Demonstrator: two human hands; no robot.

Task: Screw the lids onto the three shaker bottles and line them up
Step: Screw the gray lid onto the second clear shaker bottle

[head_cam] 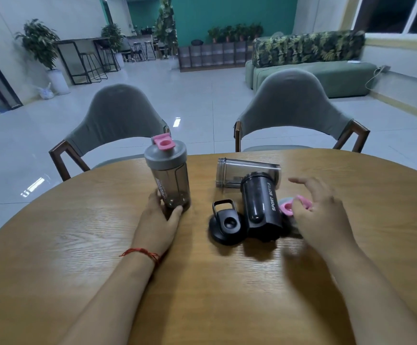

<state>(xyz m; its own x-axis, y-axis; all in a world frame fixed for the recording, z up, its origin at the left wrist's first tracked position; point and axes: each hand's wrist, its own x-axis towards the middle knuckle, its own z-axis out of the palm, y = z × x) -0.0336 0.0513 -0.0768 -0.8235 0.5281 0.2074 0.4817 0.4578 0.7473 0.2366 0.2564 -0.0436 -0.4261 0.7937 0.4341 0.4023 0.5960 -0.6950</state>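
Already the grey shaker bottle (pixel 168 180) stands upright at the table's (pixel 78 245) far left with its grey lid and pink flap on, my left hand (pixel 160 220) wrapped round its base. Right of it the black bottle (pixel 262 207) lies lidless on its side, long axis running away from me, mouth toward the far edge. Behind it the clear bottle (pixel 247 170) lies crosswise, also open; neither seems to hold anything. The black lid (pixel 226 226) rests flat just left of the black bottle. My right hand (pixel 319 215), fingers spread and gripping nothing, hovers over the grey-and-pink lid (pixel 287 207) on that bottle's right, so that hand is nearer both.
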